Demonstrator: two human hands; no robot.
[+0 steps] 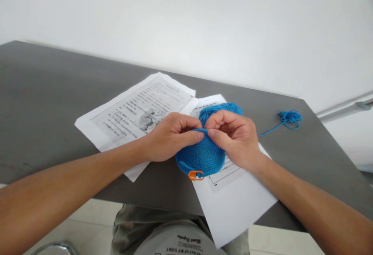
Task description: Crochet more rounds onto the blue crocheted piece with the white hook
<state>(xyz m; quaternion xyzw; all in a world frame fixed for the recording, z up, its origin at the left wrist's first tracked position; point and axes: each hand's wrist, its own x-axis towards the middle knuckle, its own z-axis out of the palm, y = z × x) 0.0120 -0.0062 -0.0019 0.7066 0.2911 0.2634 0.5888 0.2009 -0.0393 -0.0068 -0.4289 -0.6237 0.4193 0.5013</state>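
A round blue crochet piece (201, 154) hangs between my two hands, its spiral of stitches facing me. My left hand (171, 134) pinches its top edge between thumb and forefinger. Right beside that grip, my right hand (236, 136) pinches the same edge, the fingertips of both hands almost touching. An orange stitch marker (196, 176) is clipped to the bottom rim of the piece. Behind the hands lies a ball of blue yarn (220, 109), partly covered by my right hand. No hook shows in either hand.
Printed sheets (125, 111) lie on the grey table (52, 92) to the left, and another printed sheet (233, 204) lies under the hands, jutting past the front edge. A small blue yarn tangle (290, 119) sits to the right, its strand running toward my right hand. A white wall stands behind.
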